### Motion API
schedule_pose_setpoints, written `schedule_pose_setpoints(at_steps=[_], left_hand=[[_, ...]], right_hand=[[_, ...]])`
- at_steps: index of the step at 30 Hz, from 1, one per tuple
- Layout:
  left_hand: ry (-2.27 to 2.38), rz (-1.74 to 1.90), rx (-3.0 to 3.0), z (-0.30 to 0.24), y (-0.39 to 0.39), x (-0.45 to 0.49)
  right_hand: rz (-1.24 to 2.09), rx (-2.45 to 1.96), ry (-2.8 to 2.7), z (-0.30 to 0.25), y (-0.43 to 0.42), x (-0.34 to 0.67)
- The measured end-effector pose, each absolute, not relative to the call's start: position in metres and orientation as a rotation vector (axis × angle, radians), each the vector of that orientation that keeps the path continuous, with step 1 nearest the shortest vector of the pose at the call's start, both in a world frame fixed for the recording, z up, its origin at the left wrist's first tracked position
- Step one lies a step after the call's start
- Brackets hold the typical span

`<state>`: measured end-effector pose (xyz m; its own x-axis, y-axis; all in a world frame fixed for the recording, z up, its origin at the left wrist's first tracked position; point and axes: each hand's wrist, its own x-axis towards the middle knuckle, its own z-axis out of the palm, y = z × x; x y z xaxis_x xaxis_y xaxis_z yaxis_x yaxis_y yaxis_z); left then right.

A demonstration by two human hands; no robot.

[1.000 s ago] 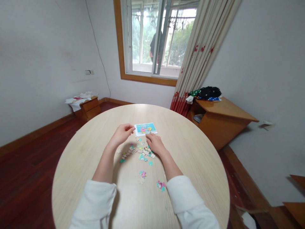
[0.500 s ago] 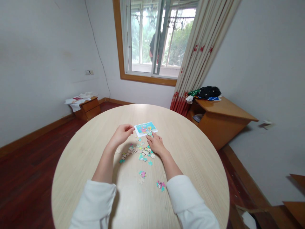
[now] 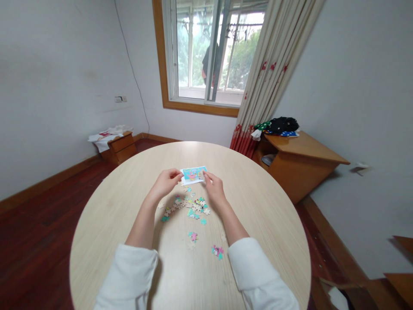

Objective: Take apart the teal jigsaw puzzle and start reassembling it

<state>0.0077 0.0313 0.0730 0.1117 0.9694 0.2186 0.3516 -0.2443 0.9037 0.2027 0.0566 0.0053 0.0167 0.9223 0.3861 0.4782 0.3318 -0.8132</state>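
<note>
A small picture card (image 3: 191,174) with a blue and pink cartoon print lies toward the far half of the round table. My left hand (image 3: 168,180) is closed in a pinch at the card's left edge. My right hand (image 3: 214,186) pinches a small greyish puzzle piece (image 3: 201,174) over the card's right side, and its fingers cover part of the print. Below the card spreads a loose heap of jigsaw pieces (image 3: 195,208), some face down and some turquoise. Nearer to me lie a small pink and turquoise cluster (image 3: 193,236) and a joined pink cluster (image 3: 217,250).
The pale round table (image 3: 129,215) has its edge all around. Behind it are a window and a long curtain (image 3: 271,77). At the right stands a wooden desk (image 3: 300,150) with clothes on top; a low cabinet (image 3: 122,146) is at the left. A person is partly visible outside.
My right hand has risen off the table pieces and changed from spread fingers to a pinch with a puzzle piece. The card has turned slightly. My left hand stays put.
</note>
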Motion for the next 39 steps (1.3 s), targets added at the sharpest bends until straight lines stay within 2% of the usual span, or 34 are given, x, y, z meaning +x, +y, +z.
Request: schedule_pose_setpoints(at_steps=[4,9,14,23,33,39], left_hand=[[1.252,1.146,1.666,0.073,0.029,0.015],[1.125,1.139,1.665,0.078,0.024,0.023],[1.055,1.176,1.644,0.088,0.019,0.024],[1.072,1.188,1.632,0.097,0.014,0.025],[0.957,1.237,1.573,0.102,0.01,0.023],[0.936,1.247,1.563,0.102,0.011,0.021]], right_hand=[[0.833,-1.052,-1.398,0.025,0.057,0.195],[0.977,-0.878,-1.319,0.053,0.042,0.184],[1.018,-0.811,-1.303,0.068,0.03,0.178],[0.9,-0.832,-1.345,0.078,0.023,0.175],[1.177,-0.814,-1.238,0.081,0.024,0.183],[1.187,-0.824,-1.222,0.082,0.023,0.182]])
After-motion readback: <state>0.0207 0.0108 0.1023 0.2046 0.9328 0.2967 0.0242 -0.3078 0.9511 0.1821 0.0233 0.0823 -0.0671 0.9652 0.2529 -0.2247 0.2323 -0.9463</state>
